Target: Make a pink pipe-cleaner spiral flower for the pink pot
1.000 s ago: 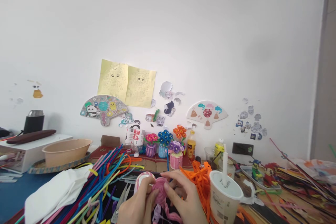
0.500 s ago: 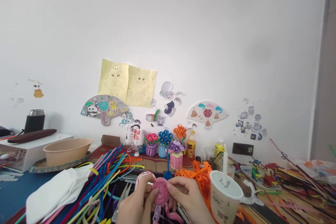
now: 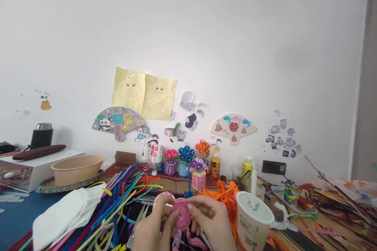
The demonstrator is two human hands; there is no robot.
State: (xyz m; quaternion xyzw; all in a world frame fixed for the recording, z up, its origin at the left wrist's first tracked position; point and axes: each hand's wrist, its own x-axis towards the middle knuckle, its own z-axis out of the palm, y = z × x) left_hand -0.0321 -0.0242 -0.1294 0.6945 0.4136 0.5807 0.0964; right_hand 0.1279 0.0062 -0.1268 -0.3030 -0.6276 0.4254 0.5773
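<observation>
A flat pink disc of coiled pipe cleaner (image 3: 182, 215) is pinched between my two hands. My left hand (image 3: 156, 221) grips its left side, thumb on the face of the coil. My right hand (image 3: 210, 215) holds the right edge between thumb and fingers. Partly hidden behind my left fingers is a white-and-pink striped round piece (image 3: 165, 195). Below the disc lie loose pink pipe cleaner pieces (image 3: 196, 240). Scissors (image 3: 140, 215) rest just left of my left hand.
Many coloured pipe cleaners (image 3: 118, 200) and white cloths (image 3: 64, 213) lie at left. A lidded cup with a straw (image 3: 253, 219) stands close by my right hand, near orange pipe cleaners (image 3: 224, 192). Pipe-cleaner flower pots (image 3: 199, 180) line the back, beside a juice bottle (image 3: 215, 163).
The pink disc is turned slightly in my fingers, which stay pinched on it. The whole view has shifted a little, with things sitting slightly further right.
</observation>
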